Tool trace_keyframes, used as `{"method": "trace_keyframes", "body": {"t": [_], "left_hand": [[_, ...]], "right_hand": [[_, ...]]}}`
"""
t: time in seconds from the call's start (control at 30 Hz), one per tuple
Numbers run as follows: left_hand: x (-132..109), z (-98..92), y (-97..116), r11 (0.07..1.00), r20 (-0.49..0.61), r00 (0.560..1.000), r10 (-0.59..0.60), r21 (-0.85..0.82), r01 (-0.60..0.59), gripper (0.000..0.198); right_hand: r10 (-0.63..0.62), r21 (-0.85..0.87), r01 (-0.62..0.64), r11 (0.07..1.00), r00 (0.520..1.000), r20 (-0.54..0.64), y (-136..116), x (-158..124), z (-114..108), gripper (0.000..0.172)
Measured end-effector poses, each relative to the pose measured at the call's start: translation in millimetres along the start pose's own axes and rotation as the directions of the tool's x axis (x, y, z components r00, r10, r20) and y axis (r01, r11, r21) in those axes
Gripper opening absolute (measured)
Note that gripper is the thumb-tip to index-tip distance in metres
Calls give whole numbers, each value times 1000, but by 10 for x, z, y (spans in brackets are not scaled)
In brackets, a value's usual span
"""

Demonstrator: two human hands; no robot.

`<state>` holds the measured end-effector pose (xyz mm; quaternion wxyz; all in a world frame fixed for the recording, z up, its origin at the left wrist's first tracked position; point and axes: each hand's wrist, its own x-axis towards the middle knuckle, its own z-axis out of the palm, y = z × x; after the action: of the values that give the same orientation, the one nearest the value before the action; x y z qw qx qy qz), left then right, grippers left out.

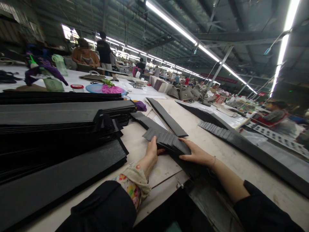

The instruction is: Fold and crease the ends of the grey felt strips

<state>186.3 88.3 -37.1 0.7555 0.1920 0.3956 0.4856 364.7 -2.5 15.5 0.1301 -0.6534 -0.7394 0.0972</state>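
Between my hands is a fanned stack of dark grey strips (169, 139), their ends overlapping like steps. My left hand (152, 151) grips its near left side, thumb on top and fingers underneath. At the stack's right end my right hand (196, 153) holds on, thumb and fingers around the edge. Behind the stack a long grey strip (145, 121) lies slanting to the upper left. Another flat grey strip (167, 117) rests beyond it on the pale table (193, 124). A dark piece below my right hand is partly hidden by my arm.
Tall piles of black and grey panels (60, 112) fill the left side. On the right lies a long row of fanned strips (217, 132). A blue basin (96, 88), a pink cloth (112, 89) and a green jug (59, 65) stand farther back. Several people work beyond.
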Motion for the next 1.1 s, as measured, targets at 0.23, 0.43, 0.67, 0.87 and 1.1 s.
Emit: {"method": "trace_keyframes", "body": {"t": [0.23, 0.43, 0.67, 0.87, 1.1], "left_hand": [[3, -7, -6, 1000, 5, 1000, -6, 13, 6, 19], [-28, -5, 6, 1000, 26, 1000, 0, 13, 0, 19], [-44, -12, -3, 1000, 41, 999, 15, 4, -15, 21], [-35, -9, 3, 1000, 20, 1000, 16, 3, -16, 21], [-34, -12, 3, 1000, 19, 1000, 13, -12, -13, 21]], "right_hand": [[8, 98, -11, 995, 999, 36, 37, 27, -55, 78], [-1, 55, -4, 998, 995, 97, -5, 35, -101, 72], [-83, -316, 66, 946, 996, -41, -224, -77, 58, 49], [-239, -464, 151, 873, 961, -138, -323, -147, 279, 48], [-279, -499, 174, 849, 950, -143, -321, -95, 295, 48]]}}
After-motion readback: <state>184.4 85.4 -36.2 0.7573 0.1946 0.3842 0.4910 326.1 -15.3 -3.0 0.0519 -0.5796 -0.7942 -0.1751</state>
